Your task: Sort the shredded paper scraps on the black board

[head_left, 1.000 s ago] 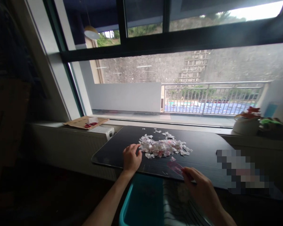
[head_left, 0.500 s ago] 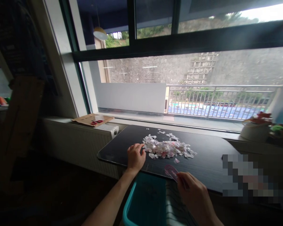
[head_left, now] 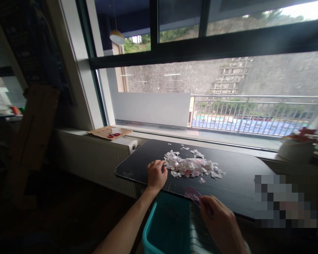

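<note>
On the dark tabletop (head_left: pixel 235 176) lies a heap of small torn paper scraps (head_left: pixel 190 165), mostly white with some pink. My left hand (head_left: pixel 157 174) is at the heap's left edge, fingers loosely bent and thumb apart, with nothing visible in it. My right hand (head_left: pixel 218 213) pinches a see-through pink, rounded flat plastic piece (head_left: pixel 193 194) by one end. That piece is tilted over the table's front edge; its exact kind is unclear. A teal bin (head_left: pixel 148 233) stands below that edge, between my forearms. One loose scrap (head_left: pixel 202 180) lies in front of the heap.
Red-handled scissors (head_left: pixel 113 135) lie on brown cardboard (head_left: pixel 98 132) on the sill, above a radiator (head_left: pixel 108 162). A large window spans the back. A pot (head_left: pixel 294 150) stands at right. Striped cloth (head_left: pixel 197 229) is beside the bin. One area at right is blurred out.
The view has swung slightly left, so everything sits a little further right. Both hands keep nearly the same places relative to the table, and the right still holds the pink piece.
</note>
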A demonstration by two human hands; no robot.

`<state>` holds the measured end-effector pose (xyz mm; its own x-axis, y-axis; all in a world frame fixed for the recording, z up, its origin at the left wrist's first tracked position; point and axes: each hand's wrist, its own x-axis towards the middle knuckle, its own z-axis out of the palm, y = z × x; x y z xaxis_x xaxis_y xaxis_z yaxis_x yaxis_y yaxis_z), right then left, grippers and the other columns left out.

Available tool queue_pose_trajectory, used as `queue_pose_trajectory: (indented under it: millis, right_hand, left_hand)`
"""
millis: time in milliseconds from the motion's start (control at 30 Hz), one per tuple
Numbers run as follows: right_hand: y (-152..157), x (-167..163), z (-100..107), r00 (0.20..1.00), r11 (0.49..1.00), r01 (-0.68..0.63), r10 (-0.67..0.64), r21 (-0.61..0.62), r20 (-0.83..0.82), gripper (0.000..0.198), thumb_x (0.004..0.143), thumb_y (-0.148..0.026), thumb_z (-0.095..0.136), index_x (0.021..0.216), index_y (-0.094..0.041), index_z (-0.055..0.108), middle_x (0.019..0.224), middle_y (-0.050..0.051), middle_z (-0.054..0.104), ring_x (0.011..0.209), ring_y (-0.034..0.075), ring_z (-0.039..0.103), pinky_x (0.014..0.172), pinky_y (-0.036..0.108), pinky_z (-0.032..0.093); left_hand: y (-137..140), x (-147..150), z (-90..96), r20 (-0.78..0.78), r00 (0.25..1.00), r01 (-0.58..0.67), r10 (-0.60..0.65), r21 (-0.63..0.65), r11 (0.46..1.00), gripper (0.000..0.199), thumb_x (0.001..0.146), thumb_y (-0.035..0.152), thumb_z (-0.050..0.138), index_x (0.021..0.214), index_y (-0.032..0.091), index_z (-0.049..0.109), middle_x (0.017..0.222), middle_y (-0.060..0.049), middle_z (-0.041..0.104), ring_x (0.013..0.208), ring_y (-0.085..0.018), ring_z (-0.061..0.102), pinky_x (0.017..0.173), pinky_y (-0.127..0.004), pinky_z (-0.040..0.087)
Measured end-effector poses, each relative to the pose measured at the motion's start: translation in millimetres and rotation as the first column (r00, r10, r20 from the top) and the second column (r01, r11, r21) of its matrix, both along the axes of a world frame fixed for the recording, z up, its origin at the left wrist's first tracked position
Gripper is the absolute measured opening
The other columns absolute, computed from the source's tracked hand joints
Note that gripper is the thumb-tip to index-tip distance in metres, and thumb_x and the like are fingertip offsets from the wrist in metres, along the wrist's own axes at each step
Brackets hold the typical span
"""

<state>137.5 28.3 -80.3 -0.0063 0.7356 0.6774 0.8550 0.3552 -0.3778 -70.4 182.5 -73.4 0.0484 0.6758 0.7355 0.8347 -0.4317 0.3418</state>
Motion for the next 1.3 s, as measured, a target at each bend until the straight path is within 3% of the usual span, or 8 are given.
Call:
queue_pose_trajectory:
  millis: [167, 433, 567, 733, 900, 1300]
  right_hand:
    - [-2.3, 13.5, -2.8, 0.999, 0.999, 0.041, -0.041, 0.025, -0.001, 0.022, 0.090, -0.031, 0.045, 0.081, -0.022, 0.063, 0.069, 0.003, 0.066, 0.055, 0.014, 0.060, 0.056, 0.022, 0.046]
    - [-5.9, -5.4, -2.8, 0.996, 0.998, -0.069, 0.069, 0.002, -0.054, 0.019, 0.091, -0.028, 0.045, 0.083, -0.022, 0.062, 0.069, 0.002, 0.064, 0.059, 0.014, 0.060, 0.059, 0.022, 0.046]
    - [2.9, 19.6, 5.2, 0.996, 0.998, 0.055, -0.054, 0.009, -0.073, 0.019, 0.091, -0.029, 0.045, 0.087, -0.021, 0.062, 0.075, 0.003, 0.066, 0.062, 0.015, 0.061, 0.061, 0.023, 0.046]
    - [20.1, 53.0, 11.2, 0.982, 0.980, 0.190, -0.189, -0.057, 0.016, 0.023, 0.091, -0.029, 0.042, 0.091, -0.021, 0.064, 0.081, 0.004, 0.067, 0.067, 0.017, 0.062, 0.064, 0.027, 0.046]
    - [23.2, 54.5, 9.7, 0.979, 0.980, 0.192, -0.188, -0.053, 0.073, 0.023, 0.090, -0.024, 0.043, 0.091, -0.021, 0.066, 0.079, 0.002, 0.066, 0.070, 0.017, 0.063, 0.064, 0.026, 0.045]
    - [22.0, 54.7, 10.2, 0.990, 0.984, 0.139, -0.139, -0.111, 0.002, 0.021, 0.089, -0.029, 0.046, 0.091, -0.023, 0.066, 0.078, 0.000, 0.066, 0.063, 0.014, 0.061, 0.060, 0.024, 0.046]
  left_hand:
    - [-0.3, 0.1, 0.5, 0.004, 1.000, 0.004, -0.004, -0.007, 1.000, 0.024, 0.077, 0.011, 0.057, 0.097, 0.021, 0.066, 0.099, -0.007, 0.066, 0.097, -0.027, 0.059, 0.092, -0.043, 0.039]
    - [-0.9, 0.1, 0.0, 0.000, 1.000, 0.000, 0.000, 0.006, 1.000, 0.023, 0.078, 0.010, 0.056, 0.097, 0.020, 0.066, 0.098, -0.007, 0.066, 0.096, -0.027, 0.059, 0.092, -0.043, 0.039]
    - [-0.2, -0.4, 0.1, -0.001, 1.000, 0.004, -0.004, 0.014, 1.000, 0.023, 0.078, 0.011, 0.055, 0.096, 0.021, 0.066, 0.098, -0.007, 0.066, 0.096, -0.027, 0.060, 0.092, -0.043, 0.040]
    - [2.7, -1.7, -1.7, -0.005, 1.000, 0.006, -0.006, 0.030, 1.000, 0.023, 0.077, 0.012, 0.055, 0.095, 0.021, 0.066, 0.098, -0.008, 0.066, 0.095, -0.028, 0.060, 0.090, -0.042, 0.040]
    - [6.3, -3.8, -3.9, -0.020, 1.000, 0.014, -0.013, 0.045, 0.999, 0.022, 0.076, 0.013, 0.054, 0.094, 0.019, 0.066, 0.097, -0.008, 0.066, 0.094, -0.028, 0.060, 0.088, -0.043, 0.040]
    - [7.3, -4.1, -4.2, -0.030, 0.999, 0.017, -0.016, 0.058, 0.998, 0.022, 0.076, 0.013, 0.054, 0.094, 0.019, 0.066, 0.096, -0.008, 0.066, 0.092, -0.028, 0.060, 0.088, -0.043, 0.041]
